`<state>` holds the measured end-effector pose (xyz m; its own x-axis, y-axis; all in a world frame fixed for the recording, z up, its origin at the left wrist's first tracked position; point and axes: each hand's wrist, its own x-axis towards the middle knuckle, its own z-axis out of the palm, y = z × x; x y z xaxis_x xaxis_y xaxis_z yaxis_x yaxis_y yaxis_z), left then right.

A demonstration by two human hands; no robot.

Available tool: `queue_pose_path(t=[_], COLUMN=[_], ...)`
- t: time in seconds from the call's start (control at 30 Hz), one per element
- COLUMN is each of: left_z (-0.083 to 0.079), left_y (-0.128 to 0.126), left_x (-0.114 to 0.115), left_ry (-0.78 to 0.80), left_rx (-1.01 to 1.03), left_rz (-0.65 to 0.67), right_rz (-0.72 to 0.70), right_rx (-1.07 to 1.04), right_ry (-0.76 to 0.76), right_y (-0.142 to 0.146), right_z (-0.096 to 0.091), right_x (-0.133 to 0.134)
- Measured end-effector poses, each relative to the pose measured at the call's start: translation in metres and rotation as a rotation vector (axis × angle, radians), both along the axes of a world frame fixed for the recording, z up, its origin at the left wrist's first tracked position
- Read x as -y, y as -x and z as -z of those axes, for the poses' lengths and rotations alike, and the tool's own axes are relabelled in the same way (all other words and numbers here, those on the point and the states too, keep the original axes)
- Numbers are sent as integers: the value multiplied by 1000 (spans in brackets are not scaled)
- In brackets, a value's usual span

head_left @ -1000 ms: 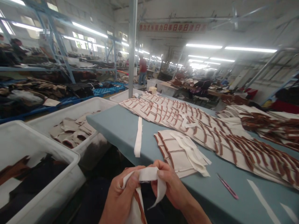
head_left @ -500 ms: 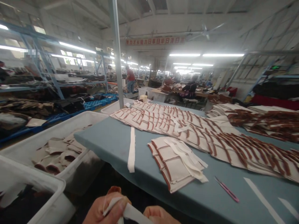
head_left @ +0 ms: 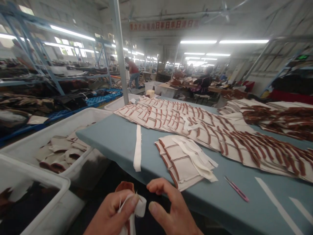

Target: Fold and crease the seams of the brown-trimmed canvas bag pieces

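Observation:
My left hand is closed on a white fabric strip, pinched under the thumb, together with a brown-edged piece that pokes up behind the fingers. The strip's end curls over to the right. My right hand is just right of it, thumb and fingers apart, with nothing between them. On the table beyond lies a small stack of cream pieces with brown edges, with loose white strips on top. Pink-handled thread snips rest to its right.
Long overlapping rows of cream and brown pieces cover the table's far side. White plastic bins with cut pieces stand at left. A metal post rises behind the table. Single white strips lie near its edge. Other people work farther back.
My right hand has let go of the white strip and opened. Both hands show higher in view, and the strip's free end now curls beside my left thumb. The camera has tilted down slightly.

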<state>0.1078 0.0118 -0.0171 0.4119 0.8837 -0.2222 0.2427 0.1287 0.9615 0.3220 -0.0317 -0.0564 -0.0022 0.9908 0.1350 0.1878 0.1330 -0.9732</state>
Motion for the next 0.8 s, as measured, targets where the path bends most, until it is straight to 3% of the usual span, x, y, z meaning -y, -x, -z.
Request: queue_pose_path(t=[0.17, 0.6, 0.7, 0.8], left_z=[-2, -5, -3, 1], left_y=[8, 20, 23, 27], left_x=[0, 10, 13, 18], left_ry=[-46, -238, -248, -212], left_rx=[-103, -123, -110, -68], left_rz=[105, 147, 106, -38], right_rz=[-98, -298, -348, -305], right_rx=[-38, -120, -193, -288], right_ry=[-21, -6, 10, 45], right_y=[29, 57, 62, 68], right_z=[-22, -47, -46, -38], right_x=[-15, -21, -20, -19])
